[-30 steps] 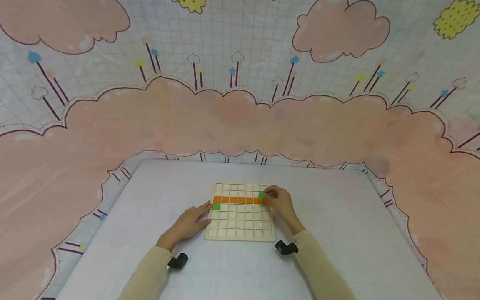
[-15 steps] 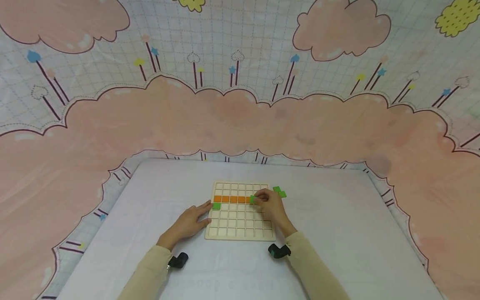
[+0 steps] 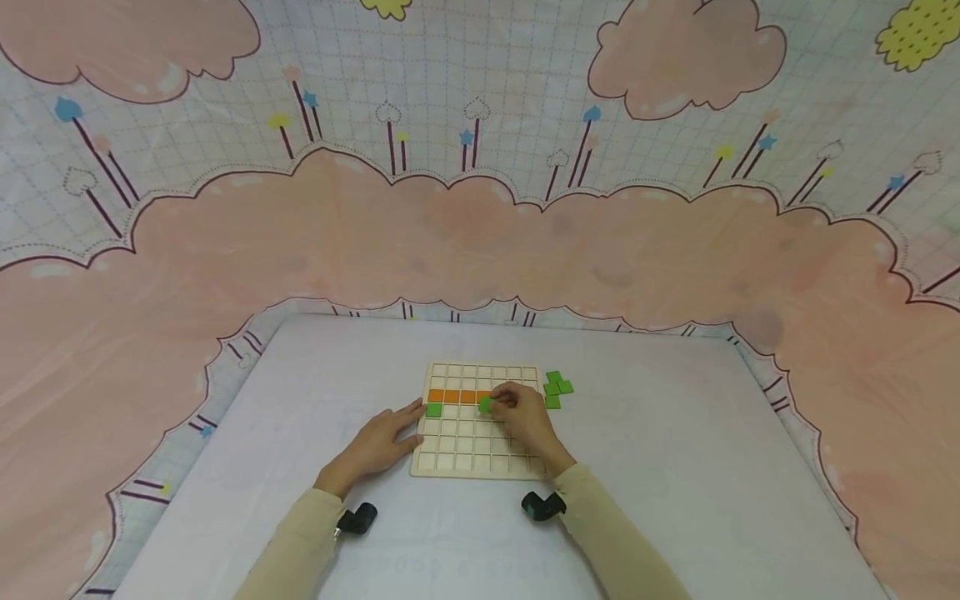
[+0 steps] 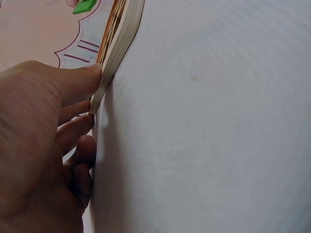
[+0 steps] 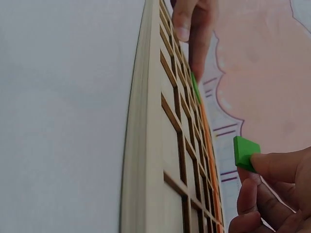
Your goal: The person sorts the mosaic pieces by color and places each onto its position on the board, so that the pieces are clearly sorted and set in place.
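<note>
One green tile is pinched between thumb and fingers of the right hand, just over the middle of the wooden grid board. The left hand, thumb and fingers spread, touches the board's left edge. Orange tiles line one row of the board; a second green tile adjoins its left end. Loose green tiles lie on the table, just right of the board.

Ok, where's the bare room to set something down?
Bare tabletop lies left of the left sleeve, right of the loose green tiles, and between the sleeves nearer than the grid board. Crowded: the board's left edge, by the left hand; its right edge, beside those tiles; and its middle, where the right hand pinches a green tile.
</note>
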### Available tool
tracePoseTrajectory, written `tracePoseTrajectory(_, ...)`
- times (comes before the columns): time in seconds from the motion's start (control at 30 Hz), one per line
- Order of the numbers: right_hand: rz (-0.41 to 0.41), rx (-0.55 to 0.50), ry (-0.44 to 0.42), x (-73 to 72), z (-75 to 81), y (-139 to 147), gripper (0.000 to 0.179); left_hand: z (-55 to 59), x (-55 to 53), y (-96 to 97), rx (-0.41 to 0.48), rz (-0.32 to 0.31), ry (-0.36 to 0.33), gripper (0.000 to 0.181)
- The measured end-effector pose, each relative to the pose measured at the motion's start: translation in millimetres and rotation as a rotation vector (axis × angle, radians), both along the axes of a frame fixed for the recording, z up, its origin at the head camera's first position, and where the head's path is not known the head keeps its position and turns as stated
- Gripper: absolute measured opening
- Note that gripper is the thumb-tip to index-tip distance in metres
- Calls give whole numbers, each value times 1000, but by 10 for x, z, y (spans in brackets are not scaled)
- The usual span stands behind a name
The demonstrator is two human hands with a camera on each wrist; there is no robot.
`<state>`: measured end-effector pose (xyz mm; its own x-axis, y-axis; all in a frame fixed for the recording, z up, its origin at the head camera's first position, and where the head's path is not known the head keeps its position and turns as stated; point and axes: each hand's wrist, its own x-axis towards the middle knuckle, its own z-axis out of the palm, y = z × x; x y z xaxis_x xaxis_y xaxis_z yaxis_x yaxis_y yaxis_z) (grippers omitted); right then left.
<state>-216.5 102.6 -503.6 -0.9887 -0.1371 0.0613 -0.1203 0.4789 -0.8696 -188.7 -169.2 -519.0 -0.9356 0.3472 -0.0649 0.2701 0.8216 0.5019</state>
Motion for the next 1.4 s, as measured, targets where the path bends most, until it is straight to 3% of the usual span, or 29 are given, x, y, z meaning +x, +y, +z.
tracePoseTrajectory(0.7,22,-25,-50,1,-102,-365,10,-26,-22,-12,1,2,-6,58)
tracePoseTrajectory(0.97,7,32,17,-24,-125,-487,8,-24,-22,-10,3,7,-11,58)
tracePoseTrajectory(1.4,-2,105,44,-70,-125,-585,6,-9,-16,-10,17,-2,-3,57)
